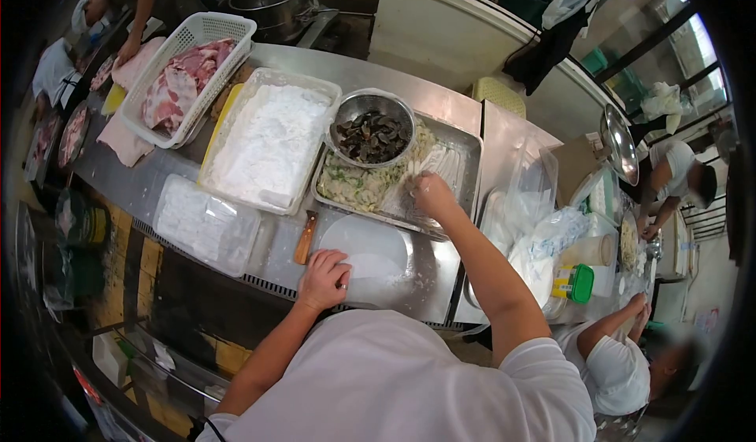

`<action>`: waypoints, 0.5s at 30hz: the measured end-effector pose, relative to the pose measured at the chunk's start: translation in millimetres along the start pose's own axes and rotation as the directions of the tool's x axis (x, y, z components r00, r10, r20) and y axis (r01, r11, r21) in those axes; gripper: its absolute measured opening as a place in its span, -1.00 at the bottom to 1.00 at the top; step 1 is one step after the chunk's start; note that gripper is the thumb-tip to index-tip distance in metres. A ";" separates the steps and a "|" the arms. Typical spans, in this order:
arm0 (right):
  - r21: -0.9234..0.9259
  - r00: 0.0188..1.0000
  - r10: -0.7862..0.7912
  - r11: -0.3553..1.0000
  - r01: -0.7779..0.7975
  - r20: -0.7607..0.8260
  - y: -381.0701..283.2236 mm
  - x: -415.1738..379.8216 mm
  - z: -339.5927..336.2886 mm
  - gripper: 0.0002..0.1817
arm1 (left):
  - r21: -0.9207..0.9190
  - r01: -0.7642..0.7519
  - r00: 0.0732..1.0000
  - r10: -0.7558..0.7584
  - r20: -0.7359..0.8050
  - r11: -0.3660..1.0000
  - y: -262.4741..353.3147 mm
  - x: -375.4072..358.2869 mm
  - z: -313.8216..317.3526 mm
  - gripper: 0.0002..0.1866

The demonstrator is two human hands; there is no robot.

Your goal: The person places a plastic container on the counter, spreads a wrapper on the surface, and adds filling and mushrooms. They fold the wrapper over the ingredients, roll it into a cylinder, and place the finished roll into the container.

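Note:
My right hand (433, 196) reaches into a shallow metal tray (475, 176), fingers pinched together over a row of pale, elongated pieces (442, 164). What its fingertips hold, if anything, is hidden. Pale filling with green flecks (354, 184) covers the tray's left part, and a metal bowl of dark, shell-like pieces (374, 136) sits over its back corner. Near the front edge of the steel table, my left hand (323, 279) lies with loosely bent fingers at the rim of a whitish, rounded sheet (366, 245). A wooden handle (305, 239) lies just behind that hand.
Left of the metal tray stands a plastic tub of white powder (272, 143), with a lidded clear container (206, 225) in front. A white basket of raw meat (185, 80) stands farther left. Plastic bags (543, 237) and a green-lidded tub (579, 283) are at right. Other people work on both sides.

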State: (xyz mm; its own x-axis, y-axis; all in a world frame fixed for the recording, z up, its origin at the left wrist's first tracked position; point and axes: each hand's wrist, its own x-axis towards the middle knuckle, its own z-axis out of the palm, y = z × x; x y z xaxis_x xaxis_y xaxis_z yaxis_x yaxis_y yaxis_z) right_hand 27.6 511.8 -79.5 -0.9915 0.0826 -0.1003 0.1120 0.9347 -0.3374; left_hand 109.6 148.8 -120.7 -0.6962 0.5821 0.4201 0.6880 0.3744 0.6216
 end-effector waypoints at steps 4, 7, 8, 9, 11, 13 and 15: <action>-0.032 0.982 -0.122 0.991 0.128 0.146 -0.8 -9.1 10.1 -0.77 | -0.010 0.003 1.000 -0.003 -0.018 1.000 -0.4 1.3 -0.4 -0.76; 0.156 0.938 -0.106 0.986 0.057 0.330 -14.7 -14.2 -19.4 -0.74 | -0.030 0.026 0.999 -0.027 -0.034 0.999 1.5 -1.1 -1.0 -0.76; 0.230 0.911 -0.089 0.973 -0.007 0.402 -15.4 -13.3 -28.7 -0.71 | -0.034 0.022 0.999 -0.023 -0.037 0.999 2.6 -0.4 -2.3 -0.76; 0.365 0.906 -0.027 0.920 -0.143 0.422 -9.6 -12.0 -29.3 -0.72 | -0.037 0.017 0.999 -0.018 -0.042 0.999 3.2 1.1 -3.9 -0.77; 0.586 0.870 0.080 0.708 -0.393 0.487 3.9 -11.5 -25.9 -0.72 | -0.030 0.008 0.999 -0.009 -0.038 1.000 3.1 0.4 -6.0 -0.80; 0.718 0.860 0.080 0.514 -0.468 0.503 -0.8 -21.4 -33.6 -0.70 | -0.028 0.010 0.999 -0.011 -0.034 1.000 3.9 -0.3 -5.8 -0.82; 0.802 0.849 0.037 0.308 -0.511 0.527 -0.2 -32.4 -29.0 -0.65 | -0.027 0.028 0.999 -0.029 -0.027 0.999 4.1 -1.1 -6.3 -0.85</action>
State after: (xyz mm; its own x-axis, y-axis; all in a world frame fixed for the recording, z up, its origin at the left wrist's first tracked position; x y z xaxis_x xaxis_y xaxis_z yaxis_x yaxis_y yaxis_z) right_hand 57.8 519.0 -49.1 -0.8032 -0.0778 -0.5906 0.5940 -0.0314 -0.8038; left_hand 111.9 145.1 -114.5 -0.7212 0.5511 0.4198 0.6624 0.3713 0.6506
